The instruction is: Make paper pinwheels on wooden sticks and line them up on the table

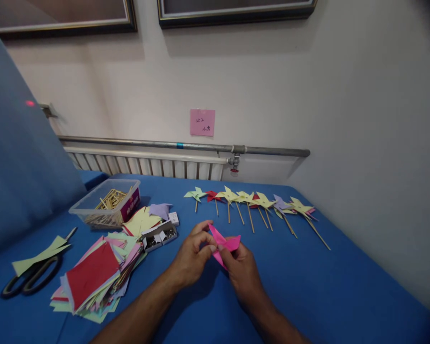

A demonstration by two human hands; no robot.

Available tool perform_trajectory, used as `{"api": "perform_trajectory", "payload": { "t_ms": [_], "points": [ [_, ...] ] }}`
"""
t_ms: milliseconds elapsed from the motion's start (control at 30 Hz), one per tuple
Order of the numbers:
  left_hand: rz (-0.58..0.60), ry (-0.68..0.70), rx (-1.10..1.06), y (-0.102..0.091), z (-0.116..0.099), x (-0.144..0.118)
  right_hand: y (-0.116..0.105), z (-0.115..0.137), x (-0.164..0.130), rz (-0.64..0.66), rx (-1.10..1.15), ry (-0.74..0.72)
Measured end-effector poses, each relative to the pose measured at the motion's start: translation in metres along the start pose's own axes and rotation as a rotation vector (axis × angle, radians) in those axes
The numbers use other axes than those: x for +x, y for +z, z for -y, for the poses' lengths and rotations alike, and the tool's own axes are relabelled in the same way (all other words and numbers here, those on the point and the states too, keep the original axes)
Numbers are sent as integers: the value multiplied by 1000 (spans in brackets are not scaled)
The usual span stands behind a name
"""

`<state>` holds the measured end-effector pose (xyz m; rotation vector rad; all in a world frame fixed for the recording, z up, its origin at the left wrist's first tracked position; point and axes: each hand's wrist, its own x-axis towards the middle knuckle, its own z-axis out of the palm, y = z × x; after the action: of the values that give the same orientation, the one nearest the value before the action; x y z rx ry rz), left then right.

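1. Folding pink paper [225, 244] above the blue table [326, 286], we pinch it with both left hand [192, 258] and right hand [241, 272] fingertips.
2. Next, we judge, comes gathering its corners centrally, like the finished pinwheels [251, 200].

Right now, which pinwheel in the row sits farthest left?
The pale green pinwheel on the blue table. It ends the row at the left, next to a red one; the others are mostly yellow or purple.
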<state>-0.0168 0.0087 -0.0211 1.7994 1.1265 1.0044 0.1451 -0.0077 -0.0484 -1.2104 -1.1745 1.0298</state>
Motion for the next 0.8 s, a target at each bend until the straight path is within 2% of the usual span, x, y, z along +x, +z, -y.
{"api": "perform_trajectory", "payload": {
  "t_ms": [300, 800],
  "points": [
    [24, -37, -43, -3, 0, 1, 0, -3, 1, 38, 14, 28],
    [-72, -5, -19, 3, 2, 1, 2, -2, 1, 69, 62, 28]
  ]
}}
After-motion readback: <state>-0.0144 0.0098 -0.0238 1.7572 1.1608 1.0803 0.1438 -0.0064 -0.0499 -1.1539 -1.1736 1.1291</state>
